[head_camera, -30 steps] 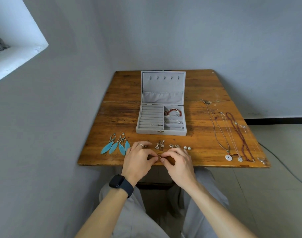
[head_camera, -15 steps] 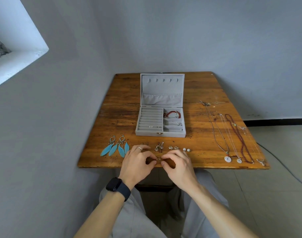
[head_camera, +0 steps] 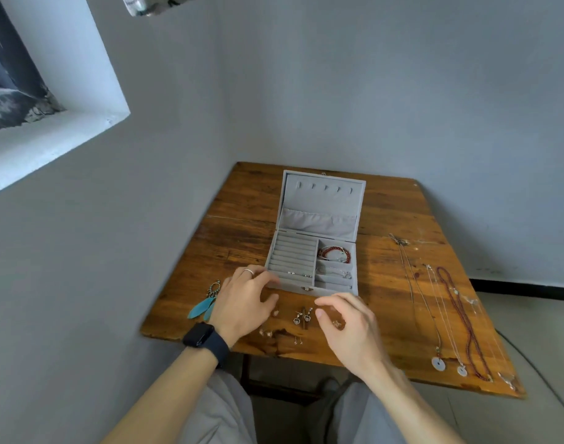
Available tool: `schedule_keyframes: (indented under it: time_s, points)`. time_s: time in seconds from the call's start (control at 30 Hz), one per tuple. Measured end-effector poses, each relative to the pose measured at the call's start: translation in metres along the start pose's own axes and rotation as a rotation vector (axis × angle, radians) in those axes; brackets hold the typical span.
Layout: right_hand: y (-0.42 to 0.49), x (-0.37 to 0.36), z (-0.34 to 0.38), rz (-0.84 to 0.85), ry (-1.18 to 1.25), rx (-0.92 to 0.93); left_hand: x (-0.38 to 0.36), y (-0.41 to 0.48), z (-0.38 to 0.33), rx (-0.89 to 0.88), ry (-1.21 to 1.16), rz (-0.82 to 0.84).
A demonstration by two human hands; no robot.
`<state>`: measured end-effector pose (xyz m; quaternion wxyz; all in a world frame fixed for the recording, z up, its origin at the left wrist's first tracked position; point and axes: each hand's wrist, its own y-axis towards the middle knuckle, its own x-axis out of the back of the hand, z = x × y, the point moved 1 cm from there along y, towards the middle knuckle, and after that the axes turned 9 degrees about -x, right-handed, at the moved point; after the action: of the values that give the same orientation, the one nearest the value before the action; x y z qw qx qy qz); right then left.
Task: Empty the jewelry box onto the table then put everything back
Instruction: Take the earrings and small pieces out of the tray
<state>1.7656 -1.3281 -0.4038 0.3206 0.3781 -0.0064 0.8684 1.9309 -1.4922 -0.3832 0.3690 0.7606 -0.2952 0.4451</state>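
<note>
Mid-transfer, by judgement: jewelry box (head_camera: pixel 322 203) partly filled.
Left hand (head_camera: pixel 245 304), right hand (head_camera: pixel 348 325) relaxed, empty; next, pinch earrings (head_camera: pixel 303 315) at box's six o'clock.

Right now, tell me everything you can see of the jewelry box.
The jewelry box is grey, velvety, on the wooden table, lid raised open. Lid: small hooks above a gathered pocket. Base: ring rolls left, three compartments right, the farthest holding a red bracelet. A metal clasp sits on the front wall. Fingers of the left hand lie at its front left corner.
</note>
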Motion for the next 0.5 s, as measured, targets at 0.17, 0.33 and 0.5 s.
schedule_keyframes:
  time_s: [0.17, 0.33, 0.5]
  points:
    - [0.057, -0.005, 0.006, -0.045, -0.172, 0.062, -0.011, 0.040, 0.004, 0.058, 0.094, 0.154]
    - [0.092, -0.022, 0.008, 0.018, -0.364, 0.106, -0.030, 0.056, 0.016, 0.093, 0.161, 0.392]
    - [0.108, -0.039, 0.009, 0.109, -0.449, 0.144, -0.041, 0.054, 0.023, 0.096, 0.138, 0.394]
